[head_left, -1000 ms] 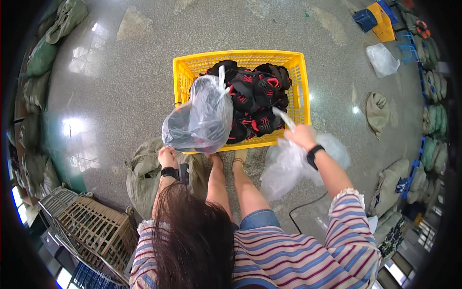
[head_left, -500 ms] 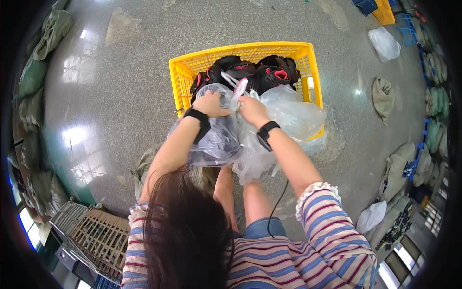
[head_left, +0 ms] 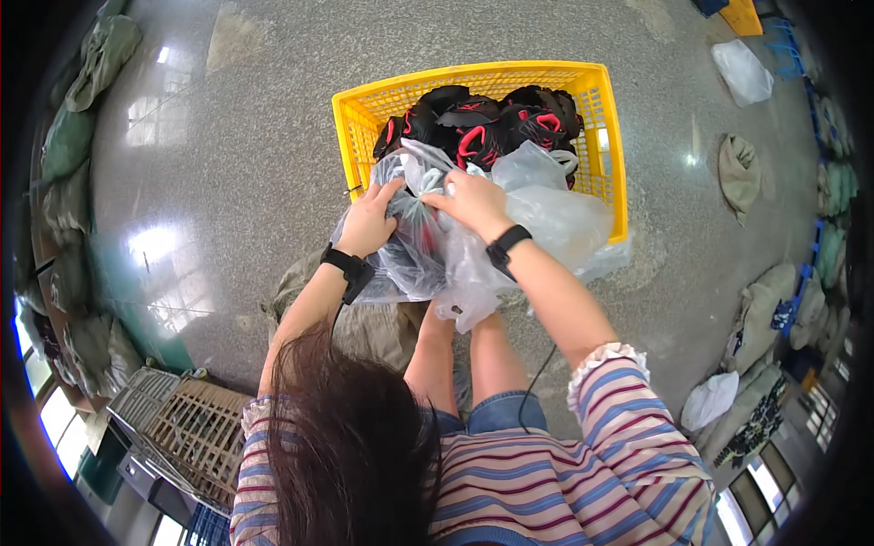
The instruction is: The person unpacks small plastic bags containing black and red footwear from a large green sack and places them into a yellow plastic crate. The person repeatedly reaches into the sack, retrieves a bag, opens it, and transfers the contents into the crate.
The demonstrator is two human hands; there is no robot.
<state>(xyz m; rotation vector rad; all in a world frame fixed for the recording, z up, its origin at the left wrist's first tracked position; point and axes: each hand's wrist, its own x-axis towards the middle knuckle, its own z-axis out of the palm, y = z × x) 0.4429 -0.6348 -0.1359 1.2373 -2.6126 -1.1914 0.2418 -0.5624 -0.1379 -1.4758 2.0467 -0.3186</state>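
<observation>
A clear plastic bag (head_left: 398, 271) with dark contents bulges over the near side of a yellow crate (head_left: 625, 173). My left hand (head_left: 366, 221) grips the bag's left side, thumb and forefinger curved around the plastic. At the gathered top, my right hand (head_left: 475, 202) pinches the twisted plastic between thumb and fingers. Under and beside my right hand lie more translucent white plastic bags (head_left: 560, 218), partly draped over the crate's near right corner. Behind the bags, several black shoes with red linings (head_left: 478, 144) fill the crate.
Beige sacking (head_left: 369, 332) lies by my legs. A woven basket (head_left: 193, 437) stands at lower left. On the floor to the right are a white plastic bag (head_left: 742, 73), a beige sack (head_left: 739, 173) and another white bag (head_left: 710, 400). Stuffed sacks line both sides.
My left hand has moved left and down, away from my right hand. The plastic strands that stuck up between the hands now lie lower. The view has shifted slightly.
</observation>
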